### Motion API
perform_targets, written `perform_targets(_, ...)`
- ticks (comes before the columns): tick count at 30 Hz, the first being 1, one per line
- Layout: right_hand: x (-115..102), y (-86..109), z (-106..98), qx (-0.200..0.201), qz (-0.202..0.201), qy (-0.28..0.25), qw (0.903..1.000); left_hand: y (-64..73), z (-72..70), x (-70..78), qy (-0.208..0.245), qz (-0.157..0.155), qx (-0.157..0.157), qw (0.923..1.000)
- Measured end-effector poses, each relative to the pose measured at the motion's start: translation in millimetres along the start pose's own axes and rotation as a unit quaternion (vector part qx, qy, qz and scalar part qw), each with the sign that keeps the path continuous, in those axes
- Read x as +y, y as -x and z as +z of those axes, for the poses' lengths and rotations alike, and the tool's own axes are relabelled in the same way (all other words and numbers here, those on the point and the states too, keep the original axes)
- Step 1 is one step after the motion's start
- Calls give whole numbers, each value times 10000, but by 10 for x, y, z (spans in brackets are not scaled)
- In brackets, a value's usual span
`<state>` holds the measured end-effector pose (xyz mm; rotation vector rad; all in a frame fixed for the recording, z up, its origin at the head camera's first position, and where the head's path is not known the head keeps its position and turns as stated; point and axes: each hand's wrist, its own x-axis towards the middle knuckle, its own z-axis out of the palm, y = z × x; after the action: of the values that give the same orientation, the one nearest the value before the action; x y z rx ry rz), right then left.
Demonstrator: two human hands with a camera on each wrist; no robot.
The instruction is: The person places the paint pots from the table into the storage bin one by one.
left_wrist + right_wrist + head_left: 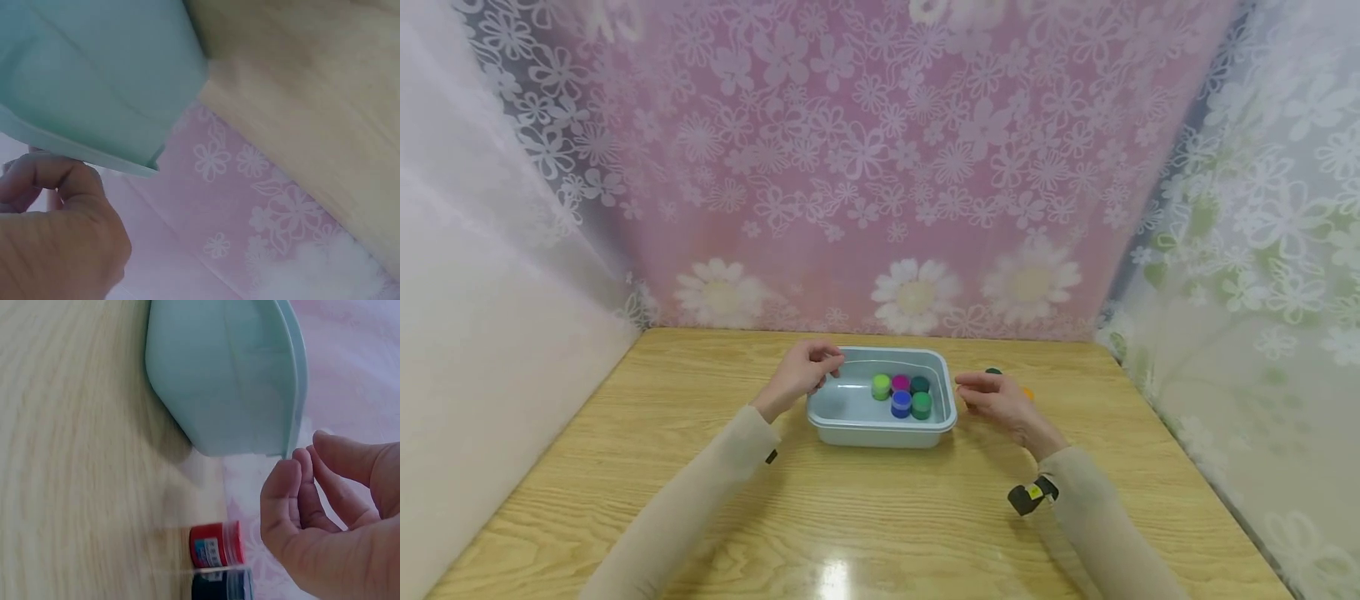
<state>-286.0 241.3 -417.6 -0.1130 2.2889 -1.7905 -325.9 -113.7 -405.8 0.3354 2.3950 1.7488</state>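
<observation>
Red jar [215,534] bears blurred, seemingly printed label [208,552].

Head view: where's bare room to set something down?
Free: table in front of bin, between left sleeve and right sleeve; between left sleeve and left curtain; inside bin, left of its five jars. Crowded: bin's right half; around right hand, with more jars.

Left sleeve [673,508], right sleeve [1108,521]: plain beige, long, to wrist. Behind right hand [997,403]: blocky black device [1021,500], strapped, yellow label [1036,492]. Behind left hand [797,377]: small black piece [771,457] at cuff.
</observation>
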Motion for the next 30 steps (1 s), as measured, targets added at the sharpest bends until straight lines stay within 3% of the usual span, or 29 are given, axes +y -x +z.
perform_targets(8, 28, -5, -204, 272, -175, 123, 9994, 154, -84, -147, -5, 94, 517, 9986)
perform_targets(14, 43, -7, -356, 347, -294, 476, 9978, 251, -132, -208, 7, -173, 677, 9976)
perform_targets(23, 160, 31, -641, 287, -497, 119, 9983, 343, -188, -292, 366, -482, 393, 9974)
perform_targets(30, 317, 85, -820, 206, -651, 424, 9968, 413, -171, -276, 640, -629, 148, 9959)
